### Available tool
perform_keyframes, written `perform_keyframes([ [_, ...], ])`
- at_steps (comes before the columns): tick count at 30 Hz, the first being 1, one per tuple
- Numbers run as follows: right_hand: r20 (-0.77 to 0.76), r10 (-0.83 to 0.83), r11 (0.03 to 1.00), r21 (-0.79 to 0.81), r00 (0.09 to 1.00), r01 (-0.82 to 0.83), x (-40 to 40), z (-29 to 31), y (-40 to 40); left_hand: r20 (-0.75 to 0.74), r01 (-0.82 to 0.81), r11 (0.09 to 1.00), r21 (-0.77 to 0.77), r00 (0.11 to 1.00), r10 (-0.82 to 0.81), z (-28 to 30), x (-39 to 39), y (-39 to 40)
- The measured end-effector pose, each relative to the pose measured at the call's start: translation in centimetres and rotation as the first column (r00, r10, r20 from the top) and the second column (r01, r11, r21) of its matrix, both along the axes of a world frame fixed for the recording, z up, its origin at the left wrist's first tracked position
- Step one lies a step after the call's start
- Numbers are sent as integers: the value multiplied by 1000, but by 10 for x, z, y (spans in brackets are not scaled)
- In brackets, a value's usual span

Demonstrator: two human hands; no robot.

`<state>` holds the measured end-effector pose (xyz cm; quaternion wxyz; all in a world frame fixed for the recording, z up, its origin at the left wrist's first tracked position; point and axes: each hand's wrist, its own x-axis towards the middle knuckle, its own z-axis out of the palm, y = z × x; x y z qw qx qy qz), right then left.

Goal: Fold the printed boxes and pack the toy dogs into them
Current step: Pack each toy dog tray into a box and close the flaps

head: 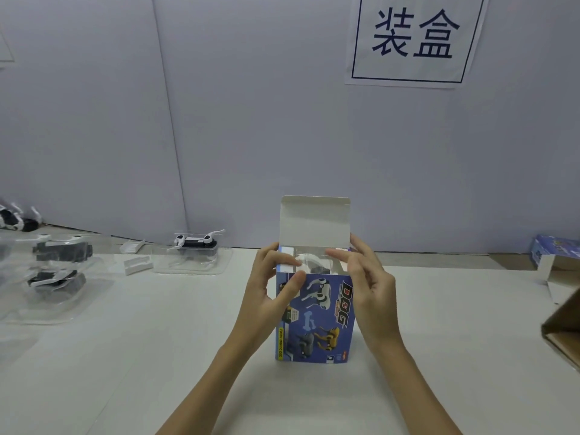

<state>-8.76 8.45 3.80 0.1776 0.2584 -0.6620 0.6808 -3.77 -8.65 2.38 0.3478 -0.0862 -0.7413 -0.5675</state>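
A blue printed box stands upright on the white table, its white top lid raised at the back. A white and black toy dog in clear plastic shows inside the open top. My left hand holds the box's left top edge, thumb on the front face and fingers over the left side flap. My right hand is at the right top edge, its fingers stretched over the opening and pressing the right side flap inward.
A toy dog in a clear blister tray sits at the back left, with more trayed dogs further left and small white inserts between. Another printed box and a brown carton are at the right edge.
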Motion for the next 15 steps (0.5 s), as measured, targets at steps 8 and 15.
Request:
perform_keyframes([
  [8, 49, 146, 959, -251, 988, -130, -3, 7, 1, -46, 237, 914, 330, 971, -236, 16, 2, 1],
  [15, 34, 196, 959, -215, 980, -185, -6, -6, 11, 29, 246, 961, 123, 967, -251, 14, 4, -15],
])
